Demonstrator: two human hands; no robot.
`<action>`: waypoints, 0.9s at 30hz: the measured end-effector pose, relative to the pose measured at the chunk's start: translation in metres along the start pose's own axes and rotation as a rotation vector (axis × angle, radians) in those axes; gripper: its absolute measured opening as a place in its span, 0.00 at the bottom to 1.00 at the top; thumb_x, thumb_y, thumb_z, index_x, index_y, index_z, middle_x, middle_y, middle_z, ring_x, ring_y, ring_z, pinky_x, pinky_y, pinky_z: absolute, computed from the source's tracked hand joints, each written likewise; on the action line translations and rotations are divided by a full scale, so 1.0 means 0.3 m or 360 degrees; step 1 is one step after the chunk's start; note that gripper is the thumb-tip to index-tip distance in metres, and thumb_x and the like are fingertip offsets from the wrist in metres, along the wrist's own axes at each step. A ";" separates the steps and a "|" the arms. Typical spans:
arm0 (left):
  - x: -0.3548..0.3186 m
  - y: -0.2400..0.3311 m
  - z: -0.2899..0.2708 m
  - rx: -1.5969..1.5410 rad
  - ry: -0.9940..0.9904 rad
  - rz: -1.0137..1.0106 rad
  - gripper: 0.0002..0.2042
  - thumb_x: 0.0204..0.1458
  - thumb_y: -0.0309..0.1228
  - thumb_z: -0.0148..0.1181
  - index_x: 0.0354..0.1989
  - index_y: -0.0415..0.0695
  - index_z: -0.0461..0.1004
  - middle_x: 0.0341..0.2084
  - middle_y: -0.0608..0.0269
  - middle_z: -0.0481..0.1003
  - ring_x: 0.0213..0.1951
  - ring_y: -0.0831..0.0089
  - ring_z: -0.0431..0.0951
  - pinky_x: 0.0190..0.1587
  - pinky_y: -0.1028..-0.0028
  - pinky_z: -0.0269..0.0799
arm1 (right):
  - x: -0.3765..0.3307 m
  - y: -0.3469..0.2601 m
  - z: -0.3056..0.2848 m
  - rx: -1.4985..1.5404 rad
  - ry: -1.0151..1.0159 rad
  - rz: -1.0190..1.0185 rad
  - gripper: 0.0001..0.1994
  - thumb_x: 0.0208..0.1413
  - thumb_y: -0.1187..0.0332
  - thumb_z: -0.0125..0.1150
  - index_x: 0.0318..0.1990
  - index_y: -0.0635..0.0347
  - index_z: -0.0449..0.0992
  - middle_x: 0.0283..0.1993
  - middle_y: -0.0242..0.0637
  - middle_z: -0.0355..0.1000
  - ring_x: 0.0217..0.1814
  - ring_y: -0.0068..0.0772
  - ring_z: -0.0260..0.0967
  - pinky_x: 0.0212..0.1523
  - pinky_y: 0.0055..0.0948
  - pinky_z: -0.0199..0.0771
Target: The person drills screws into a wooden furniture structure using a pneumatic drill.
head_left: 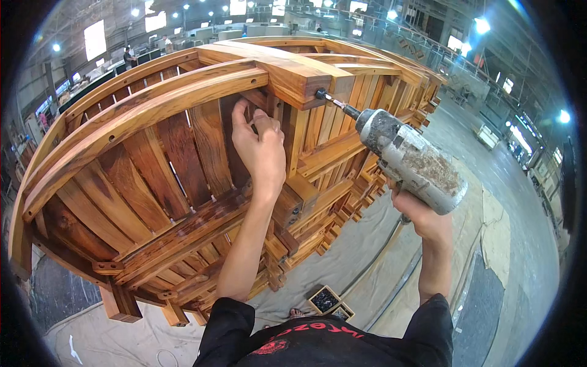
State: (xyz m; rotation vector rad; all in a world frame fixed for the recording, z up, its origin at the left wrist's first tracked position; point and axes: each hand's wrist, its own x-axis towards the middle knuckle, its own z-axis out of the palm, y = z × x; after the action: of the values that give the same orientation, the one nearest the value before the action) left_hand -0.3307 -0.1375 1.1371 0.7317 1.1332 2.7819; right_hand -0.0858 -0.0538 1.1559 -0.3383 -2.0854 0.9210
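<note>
My right hand [419, 211] grips a worn grey power driver [409, 153] by its handle. The driver's bit points left and meets a black round fastener [320, 93] in the end of a thick wooden beam [299, 76]. My left hand [260, 144] is raised under that beam, at the inner corner beside a curved wooden rail [153, 113]. Its fingers are bent and touch the wood there; whatever they pinch is hidden. Vertical slats [177, 159] fill the panel below the rail.
More slatted wooden frames stand in a row behind, toward the upper right. On the cloth-covered floor [379, 269] is a small wooden box [325, 300] of dark small parts, close to my feet. A hose [379, 257] runs across the cloth. People [128, 58] stand far off left.
</note>
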 end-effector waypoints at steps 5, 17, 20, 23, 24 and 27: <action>-0.005 0.014 -0.002 0.0017 -0.0007 -0.0016 0.21 0.63 0.26 0.44 0.62 0.33 0.53 0.19 0.71 0.60 0.19 0.85 0.56 0.20 0.81 0.51 | 0.003 -0.021 0.006 -0.0183 0.0013 -0.0086 0.15 0.43 0.78 0.63 0.42 0.62 0.76 0.37 0.30 0.75 0.39 0.23 0.71 0.41 0.25 0.71; -0.002 0.005 -0.007 0.0016 0.0000 -0.0008 0.21 0.63 0.25 0.44 0.62 0.33 0.53 0.19 0.71 0.60 0.19 0.85 0.57 0.20 0.81 0.51 | 0.023 -0.046 0.018 -0.0020 -0.0005 -0.0007 0.15 0.41 0.78 0.61 0.41 0.62 0.76 0.35 0.29 0.75 0.37 0.20 0.70 0.39 0.24 0.71; 0.001 -0.001 -0.016 0.0048 -0.0013 0.0016 0.21 0.61 0.24 0.44 0.62 0.32 0.54 0.19 0.69 0.62 0.19 0.84 0.58 0.20 0.81 0.53 | 0.027 -0.047 0.023 0.0063 -0.0003 0.0062 0.16 0.40 0.79 0.60 0.41 0.63 0.76 0.36 0.28 0.75 0.37 0.20 0.70 0.39 0.24 0.71; -0.001 0.003 -0.019 0.0083 -0.0017 0.0019 0.21 0.60 0.24 0.43 0.61 0.31 0.54 0.19 0.68 0.63 0.19 0.84 0.59 0.20 0.81 0.55 | 0.026 -0.041 0.041 0.0122 0.0051 0.0024 0.15 0.38 0.80 0.58 0.39 0.64 0.76 0.33 0.28 0.73 0.34 0.20 0.66 0.34 0.23 0.67; -0.003 0.006 -0.018 0.0093 -0.0021 0.0012 0.21 0.60 0.24 0.43 0.61 0.31 0.54 0.18 0.69 0.63 0.18 0.85 0.59 0.20 0.81 0.55 | 0.025 -0.040 0.047 0.0144 0.0093 -0.0013 0.14 0.36 0.81 0.57 0.37 0.65 0.75 0.31 0.29 0.70 0.30 0.19 0.63 0.29 0.21 0.64; -0.009 0.016 -0.021 0.0070 -0.0054 -0.0033 0.21 0.63 0.24 0.44 0.64 0.34 0.52 0.19 0.71 0.60 0.19 0.85 0.56 0.20 0.81 0.52 | 0.020 -0.054 0.049 0.0168 0.0088 0.0037 0.15 0.35 0.81 0.56 0.36 0.64 0.75 0.30 0.29 0.69 0.29 0.19 0.62 0.28 0.21 0.62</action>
State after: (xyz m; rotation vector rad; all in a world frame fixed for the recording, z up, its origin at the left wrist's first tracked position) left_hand -0.3304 -0.1456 1.1351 0.7633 1.1929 2.7249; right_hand -0.0997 -0.0692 1.1648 -0.3296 -1.9778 1.0198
